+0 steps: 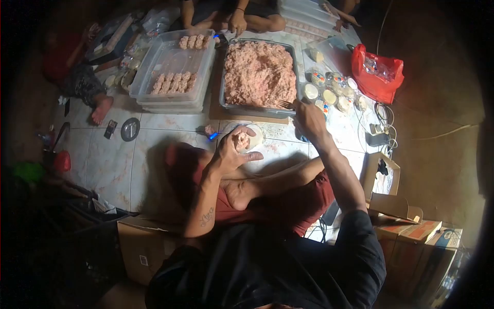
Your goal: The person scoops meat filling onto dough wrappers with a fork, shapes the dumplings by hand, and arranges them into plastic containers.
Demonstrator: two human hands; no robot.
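My left hand (230,152) is curled round a small dumpling (241,140) with pink minced filling showing on top. Just behind it on the floor lie pale round wrappers (256,135), partly hidden by my fingers. My right hand (311,121) grips a fork (286,104), its tines at the near right corner of a big grey tub (257,112). Pink minced meat mixture (260,72) fills that tub.
Stacked clear plastic trays (141,85) with rows of filled dumplings stand left of the tub. Packed wrapper stacks (329,96) and a red plastic bag (378,77) lie right. Another person's hand (237,23) is beyond the tub. Cardboard boxes (411,247) flank me.
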